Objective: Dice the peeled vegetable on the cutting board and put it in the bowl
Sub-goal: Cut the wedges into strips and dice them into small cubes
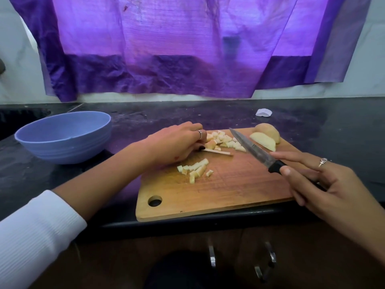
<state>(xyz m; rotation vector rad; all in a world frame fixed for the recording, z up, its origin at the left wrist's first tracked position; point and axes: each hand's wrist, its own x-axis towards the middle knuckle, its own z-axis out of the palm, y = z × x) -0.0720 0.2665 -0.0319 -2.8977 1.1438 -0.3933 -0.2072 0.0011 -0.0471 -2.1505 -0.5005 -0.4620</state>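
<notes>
Half done at best, judging by the layout. Black counter [229, 115] carries the wooden cutting board [229, 190], which overhangs the near edge a little. Blue bowl [64, 138] sits left of the board, well apart from the cut pieces; what shows of its inside looks empty, so no transfer yet.

Two larger peeled vegetable chunks [265, 136] lie at the board's far right corner, uncut. Far dice pile [224, 139] sits mid-board near the back edge; near dice pile [195, 170] sits closer to the person. One thin strip [216, 152] lies between the piles.

Left hand [177, 142] curls over the left end of the far pile, fingertips pinching a piece there, just above the strip's end. Right hand [325, 184] clasps the knife [256, 152] by its black handle, forefinger extended along it; blade is lifted, tip over the far pile, the chunks just right of the blade.

Left to do: dice the strip and both chunks, then move everything to the bowl.
</notes>
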